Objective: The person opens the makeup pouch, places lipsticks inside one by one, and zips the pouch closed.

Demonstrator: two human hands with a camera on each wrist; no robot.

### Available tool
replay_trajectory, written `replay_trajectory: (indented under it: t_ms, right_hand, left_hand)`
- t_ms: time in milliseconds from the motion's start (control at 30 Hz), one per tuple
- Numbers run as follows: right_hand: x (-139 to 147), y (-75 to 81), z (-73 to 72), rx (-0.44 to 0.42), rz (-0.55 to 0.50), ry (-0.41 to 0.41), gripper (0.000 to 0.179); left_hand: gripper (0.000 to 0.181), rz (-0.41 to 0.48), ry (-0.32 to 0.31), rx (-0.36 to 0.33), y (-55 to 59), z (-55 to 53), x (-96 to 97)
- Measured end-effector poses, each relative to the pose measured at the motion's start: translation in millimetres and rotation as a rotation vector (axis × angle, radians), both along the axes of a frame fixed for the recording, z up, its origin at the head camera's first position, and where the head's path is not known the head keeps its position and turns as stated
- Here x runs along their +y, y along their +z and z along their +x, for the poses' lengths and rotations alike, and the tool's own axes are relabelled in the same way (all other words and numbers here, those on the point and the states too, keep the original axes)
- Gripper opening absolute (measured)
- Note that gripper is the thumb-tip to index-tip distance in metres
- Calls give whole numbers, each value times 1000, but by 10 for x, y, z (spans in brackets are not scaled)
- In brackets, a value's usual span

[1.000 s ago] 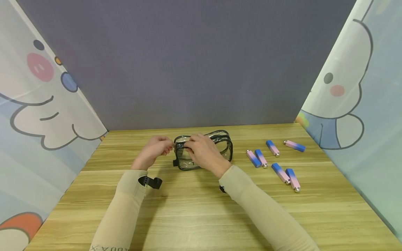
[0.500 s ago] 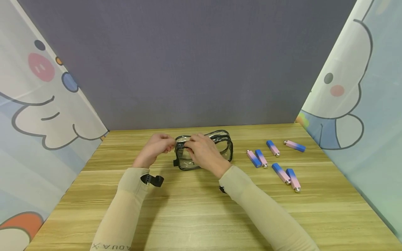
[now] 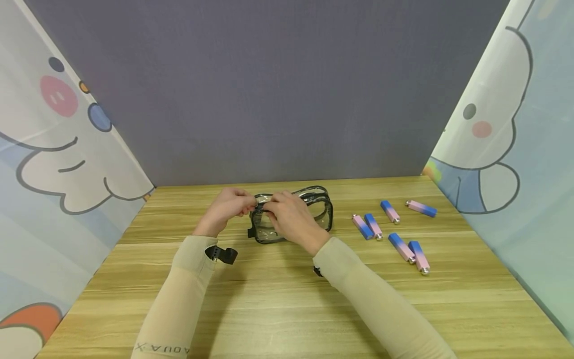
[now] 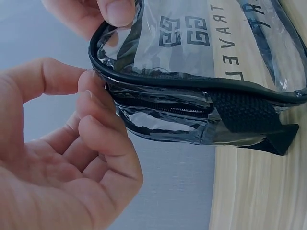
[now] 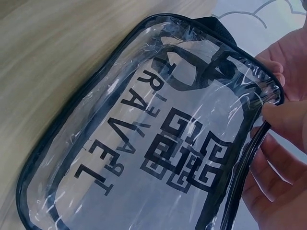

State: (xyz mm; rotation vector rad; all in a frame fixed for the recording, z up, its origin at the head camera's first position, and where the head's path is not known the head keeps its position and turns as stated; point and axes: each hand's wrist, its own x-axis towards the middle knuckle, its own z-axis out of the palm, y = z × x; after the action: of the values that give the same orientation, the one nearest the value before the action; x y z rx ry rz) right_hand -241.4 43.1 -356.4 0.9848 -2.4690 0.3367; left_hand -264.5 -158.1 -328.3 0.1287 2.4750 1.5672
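A clear pouch (image 3: pixel 269 233) with black piping stands on the wooden table, the word TRAVEL printed on its side. My left hand (image 3: pixel 229 205) is at its left upper corner, thumb and index finger pinching the zipper pull, which the fingertips mostly hide. Behind them a length of zipper (image 4: pixel 175 106) runs along the narrow side, toward a black fabric tab (image 4: pixel 287 139). My right hand (image 3: pixel 292 218) grips the upper edge near the same corner; its thumb (image 5: pixel 287 117) lies against the clear plastic (image 5: pixel 103 163). The right half of the pouch top gapes.
Several pink-and-blue lipstick-like tubes (image 3: pixel 400 248) with silvery ends lie scattered right of the pouch. A grey panel (image 3: pixel 287 99) rises along the table's back edge. Cartoon-printed curtains (image 3: pixel 475 149) hang at both sides.
My left hand has moved slightly right along the pouch's upper left corner, still pinching the zipper pull. My right hand and the pouch stay nearly in place.
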Motion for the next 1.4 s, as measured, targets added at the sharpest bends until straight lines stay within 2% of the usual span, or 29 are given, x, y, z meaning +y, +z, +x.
replay_trajectory:
  t_ms: [300, 433, 800, 1033, 1400]
  right_hand:
    - [66, 72, 16, -120, 4, -48, 19]
    - [128, 71, 14, -103, 11, -70, 16]
    - [166, 29, -1, -29, 21, -41, 12]
    - [159, 30, 0, -25, 21, -48, 11]
    - [162, 13, 8, 3, 7, -22, 8]
  left_hand:
    - [26, -36, 19, 0, -21, -26, -31]
    - [26, -40, 28, -5, -11, -29, -29]
    - [23, -65, 37, 12, 10, -26, 21]
    - [17, -117, 48, 32, 43, -21, 97]
    - [18, -181, 4, 64, 144, -26, 270]
